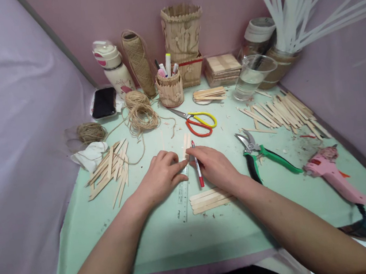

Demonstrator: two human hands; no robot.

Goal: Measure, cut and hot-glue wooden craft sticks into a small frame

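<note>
My left hand point(163, 175) lies with its fingers pressed down on a clear plastic ruler point(183, 197) that runs toward me across the mint-green mat point(168, 232). My right hand point(213, 165) is closed round a red marker pen point(197, 166), its tip pointing away from me next to the ruler's far end. A pale wooden craft stick point(185, 144) lies just beyond both hands, beside the pen tip. A few more craft sticks point(210, 199) lie side by side under my right wrist.
Piles of craft sticks lie at left point(110, 170) and right point(280, 114). Scissors point(197, 122), green pruning shears point(262, 156), a pink glue gun point(332, 172), twine point(140, 113), a glass of water point(251, 77), a pen holder point(170, 87), a phone point(103, 102) and a bottle point(114, 70) surround the hands.
</note>
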